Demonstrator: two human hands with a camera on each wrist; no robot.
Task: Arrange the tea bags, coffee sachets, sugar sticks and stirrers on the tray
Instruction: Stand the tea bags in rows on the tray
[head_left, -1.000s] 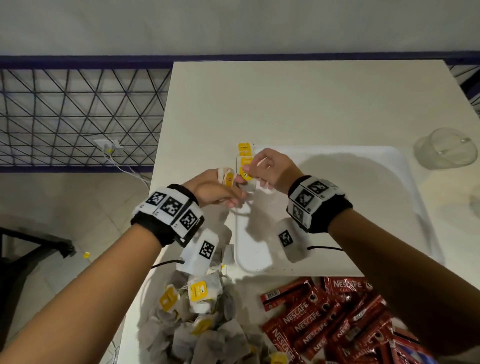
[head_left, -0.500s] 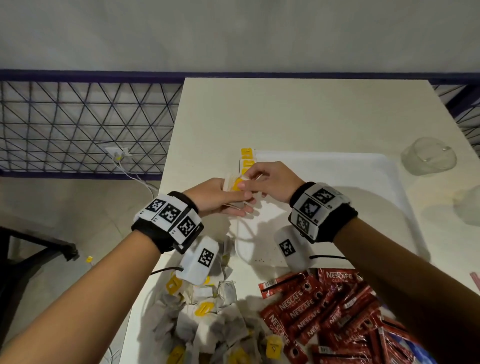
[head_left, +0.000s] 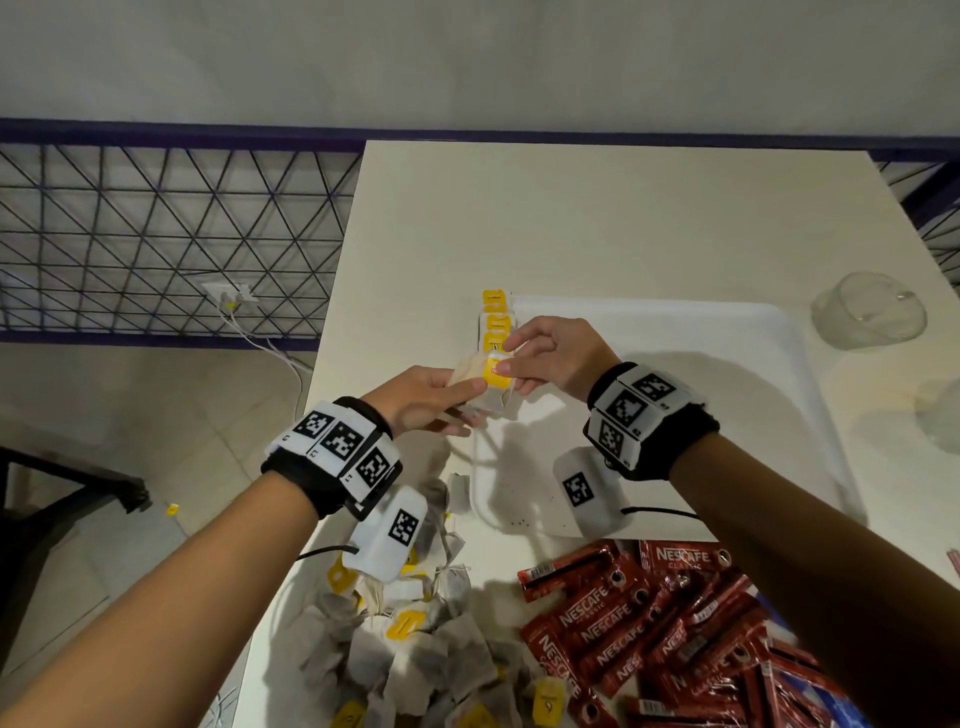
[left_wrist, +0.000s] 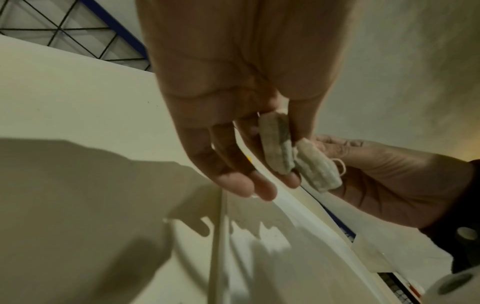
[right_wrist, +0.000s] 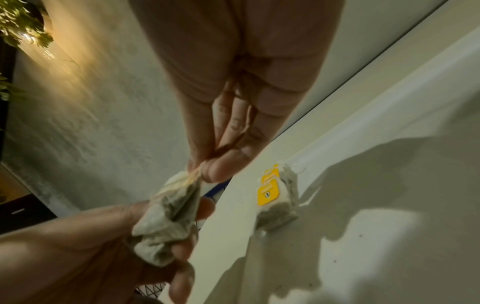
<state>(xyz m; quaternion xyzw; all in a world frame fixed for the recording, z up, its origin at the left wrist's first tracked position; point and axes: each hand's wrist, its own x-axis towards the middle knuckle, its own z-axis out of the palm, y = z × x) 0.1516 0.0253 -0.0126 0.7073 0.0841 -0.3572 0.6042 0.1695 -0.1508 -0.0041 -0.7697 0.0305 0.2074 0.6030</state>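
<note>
1. Head view: dim, even indoor light; wide-angle bending curves the railing and the table edges.
2. Hard-edged shadows of both arms fall on the tray, indicating a light source above and behind.
3. Left wrist view: soft focus and smeared toward the edges; sharp finger shadows on the pale surface below.
4. Right wrist view: motion blur, grainy; a warm yellow glow on the wall at upper left.

Black wristbands w/ b&w square-code tags; white cam pods; bare forearms.
</note>
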